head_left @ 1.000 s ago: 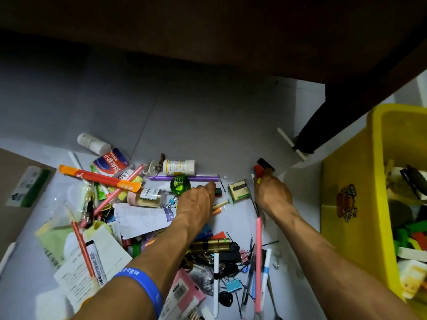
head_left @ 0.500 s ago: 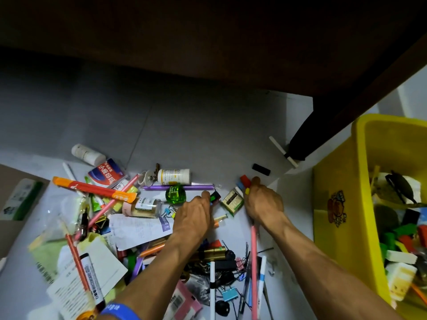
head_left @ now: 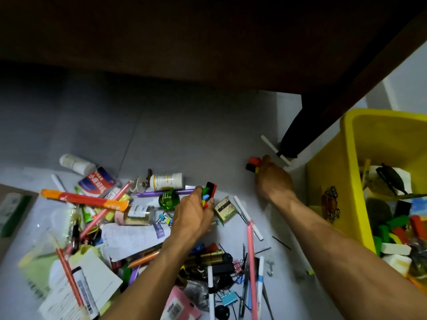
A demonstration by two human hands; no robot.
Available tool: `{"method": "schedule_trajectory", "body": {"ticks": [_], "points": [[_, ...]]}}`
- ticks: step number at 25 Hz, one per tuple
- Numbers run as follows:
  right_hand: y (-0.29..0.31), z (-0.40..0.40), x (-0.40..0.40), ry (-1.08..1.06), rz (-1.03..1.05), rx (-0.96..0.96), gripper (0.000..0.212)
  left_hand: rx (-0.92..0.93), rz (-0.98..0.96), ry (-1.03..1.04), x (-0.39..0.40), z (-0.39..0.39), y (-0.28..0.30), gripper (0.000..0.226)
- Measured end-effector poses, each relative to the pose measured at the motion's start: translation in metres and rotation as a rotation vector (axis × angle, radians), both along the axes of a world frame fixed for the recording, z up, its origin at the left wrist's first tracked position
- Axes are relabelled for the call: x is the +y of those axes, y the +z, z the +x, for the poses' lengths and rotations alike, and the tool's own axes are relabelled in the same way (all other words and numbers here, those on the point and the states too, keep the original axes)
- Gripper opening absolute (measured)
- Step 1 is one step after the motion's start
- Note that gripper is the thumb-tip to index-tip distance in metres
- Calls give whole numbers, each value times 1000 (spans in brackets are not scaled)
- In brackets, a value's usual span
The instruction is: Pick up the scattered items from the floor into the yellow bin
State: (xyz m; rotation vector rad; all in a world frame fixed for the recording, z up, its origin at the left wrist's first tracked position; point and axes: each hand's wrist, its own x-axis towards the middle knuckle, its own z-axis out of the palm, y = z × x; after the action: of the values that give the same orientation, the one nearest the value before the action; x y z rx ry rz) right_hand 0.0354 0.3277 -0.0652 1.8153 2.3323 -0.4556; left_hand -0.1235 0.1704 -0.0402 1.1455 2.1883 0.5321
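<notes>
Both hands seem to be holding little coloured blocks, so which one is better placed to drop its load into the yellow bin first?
Probably the right hand: it grips small blocks close beside the yellow bin, with bare floor between. The left hand holds its blocks farther off, over the clutter.

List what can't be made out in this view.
- Bin contents: cut off by the head view's right edge.
- Left hand grip on the blocks: fingers hidden behind the hand's back.
- Right hand fingertips: hidden likewise.
- Bottle label: too small.
</notes>
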Motion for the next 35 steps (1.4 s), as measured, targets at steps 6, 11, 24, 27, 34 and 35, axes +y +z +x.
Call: {"method": "schedule_trajectory", "body": {"ticks": [6,11,24,27,34,35], "points": [[-17,4,0,89,-78,-125,47,-82,-54,17,-6,-9,16,25],[-23,20,-3,-119,-220,55,38,-290,-102,91,-27,13,23,27],[175,139,-121,-715,-156,1479,29,-933,183,101,20,163,156,19],[190,209,-137,-814,-125,1494,22,-1012,104,19,6,239,169,14],[193,273,-126,-824,-206,1643,66,-1274,132,89,16,276,179,39],[188,275,-130,-829,-194,1648,67,-1238,119,86,14,277,175,46]]}}
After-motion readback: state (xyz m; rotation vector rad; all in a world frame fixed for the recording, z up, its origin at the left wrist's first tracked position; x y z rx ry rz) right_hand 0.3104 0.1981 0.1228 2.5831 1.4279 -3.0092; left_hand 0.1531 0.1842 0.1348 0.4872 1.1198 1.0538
